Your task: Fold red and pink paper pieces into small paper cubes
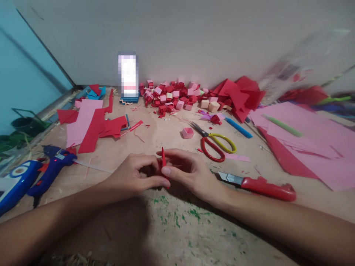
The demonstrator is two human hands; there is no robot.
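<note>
A small piece of red paper (163,158) stands on edge between my two hands, pinched by both. My left hand (141,171) holds it from the left, thumb stretched across the lower edge. From the right, my right hand (190,170) grips it between thumb and curled fingers. Much of the paper is hidden behind the fingertips. Just beyond my right hand sits a small pink paper box (188,132). Scissors (212,142) with one red and one yellow handle lie near it. A red-handled utility knife (266,187) rests beside my right forearm, blade out.
Several small folded paper boxes (169,96) are heaped at the back wall beside a phone (128,74). Red and pink paper (85,118) lies left, more pink sheets (305,140) right. A blue glue gun (52,168) lies left. A blue stick (238,128) lies beyond the scissors.
</note>
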